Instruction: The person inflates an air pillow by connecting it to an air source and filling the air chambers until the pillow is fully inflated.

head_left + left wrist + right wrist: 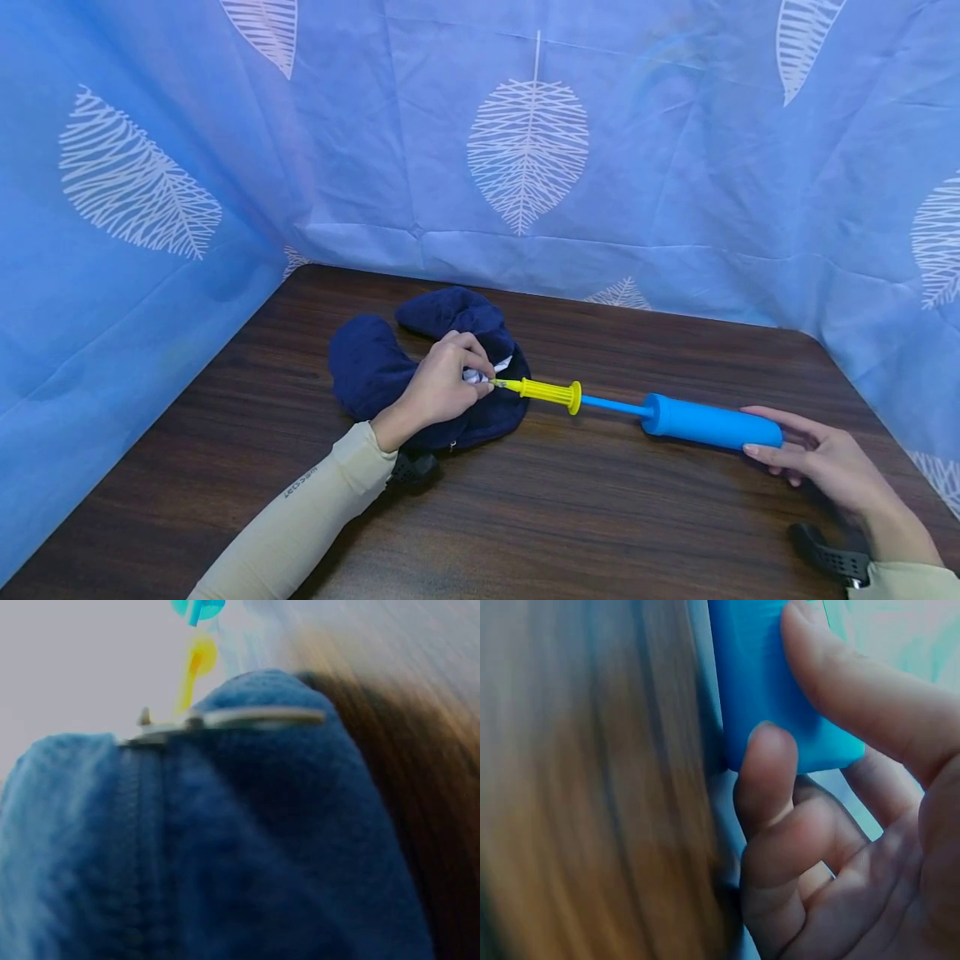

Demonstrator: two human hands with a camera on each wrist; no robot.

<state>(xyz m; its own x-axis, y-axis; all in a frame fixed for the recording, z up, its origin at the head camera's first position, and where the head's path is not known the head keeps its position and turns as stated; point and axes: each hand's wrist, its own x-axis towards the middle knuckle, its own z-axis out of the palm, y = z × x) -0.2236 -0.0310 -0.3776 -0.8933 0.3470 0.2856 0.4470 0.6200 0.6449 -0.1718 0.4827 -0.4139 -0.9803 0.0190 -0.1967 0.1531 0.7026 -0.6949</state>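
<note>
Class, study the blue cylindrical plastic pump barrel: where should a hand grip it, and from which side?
The barrel is probably best gripped near its right end, coming from the right, thumb and fingers on opposite sides, as the person's right hand does. It lies roughly level, running left to right, and the thin blue rod leaves its left end, away from that grip.

Head view: bright, evenly lit, mostly sharp. Curtain (697, 175) carries faint pastel flare, upper right. Table (540, 517) shows dull sheen at lower centre; soft shadow beside left sleeve (300, 517). Left wrist view: upper left blown out to pale grey; cushion (292, 855) out of focus. Right wrist view: table blurred at left, upper right washed out greenish; right hand (862, 892) clearer.
</note>
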